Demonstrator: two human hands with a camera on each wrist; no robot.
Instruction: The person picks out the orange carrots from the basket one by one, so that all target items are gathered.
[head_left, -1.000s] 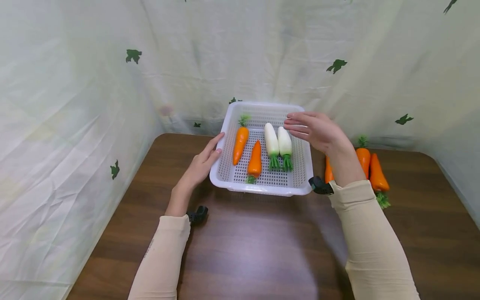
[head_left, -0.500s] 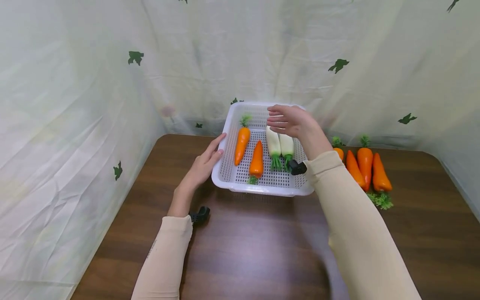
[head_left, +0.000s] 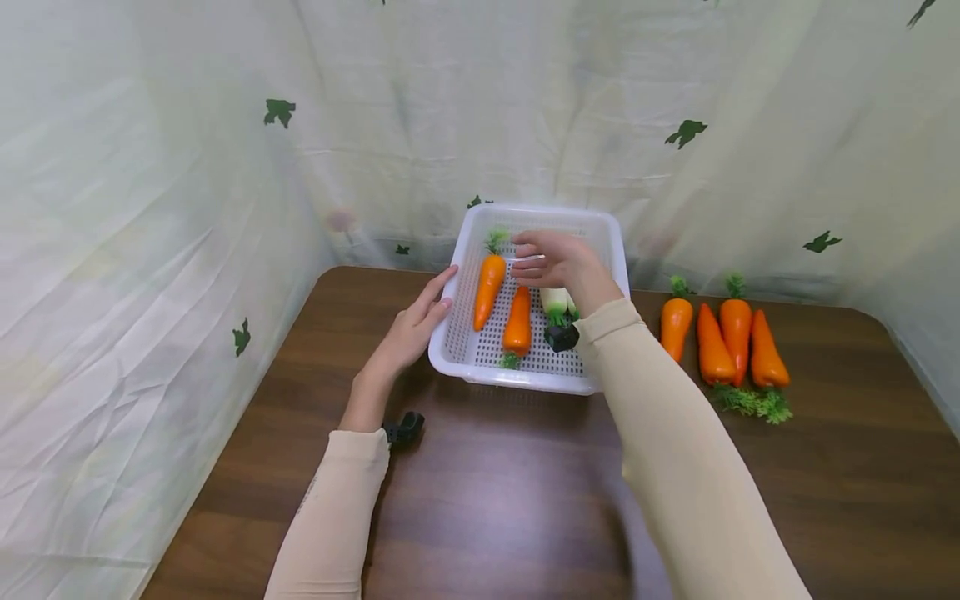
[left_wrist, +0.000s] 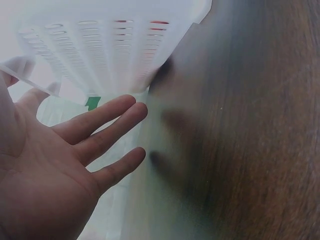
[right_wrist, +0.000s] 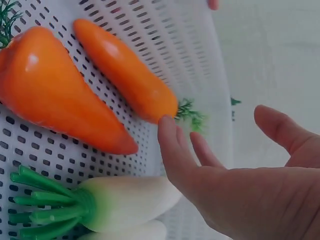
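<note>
A white perforated plastic basket (head_left: pixel 517 381) stands on the table. My left hand (head_left: pixel 405 337) touches its left rim with thumb and index finger; in the left wrist view the other fingers are spread and straight. My right hand (head_left: pixel 558 260) is over the basket, fingers extended and slightly bent, nothing held. In the right wrist view its fingertips appear near the tip of a white radish (right_wrist: pixel 125 202) and the leafy end of a carrot (right_wrist: pixel 127 70). Another carrot (head_left: pixel 517 323) lies beside that one. Two white radishes with green stalks lie in the basket, partly hidden by my right hand.
Several carrots with green tops, one of them an orange carrot (head_left: pixel 677 321), lie on the brown wooden table (head_left: pixel 510 483) right of the basket. A pale curtain (head_left: pixel 420 125) with green leaf-like shapes hangs behind and along the sides.
My right hand has moved left from the basket's right side to above its middle, now covering much of the radishes. The carrots at the right have come into fuller view. My left hand stays at the rim.
</note>
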